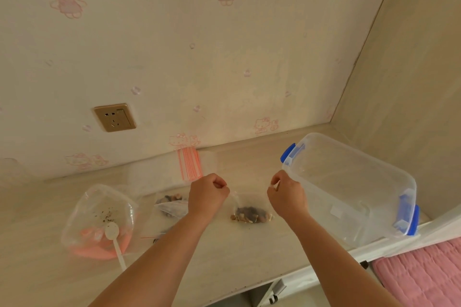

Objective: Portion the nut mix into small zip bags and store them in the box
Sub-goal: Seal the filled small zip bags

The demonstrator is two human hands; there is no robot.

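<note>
A small clear zip bag [250, 213] with nut mix in its bottom hangs between my hands over the counter. My left hand [208, 193] pinches its top left corner and my right hand [287, 194] pinches its top right corner. Another filled zip bag [171, 204] lies on the counter just left of my left hand. A clear storage box [349, 187] with blue latches stands at the right, touching my right hand's far side; nothing shows inside it. At the left sits a clear tub [99, 217] with crumbs and a white spoon [113, 234] in it.
A stack of unused red-striped zip bags [189, 166] lies against the wall behind my hands. A wall socket [114, 117] is at the back left. The counter's front edge [287, 279] runs diagonally, with a pink quilt [424, 274] below at the right.
</note>
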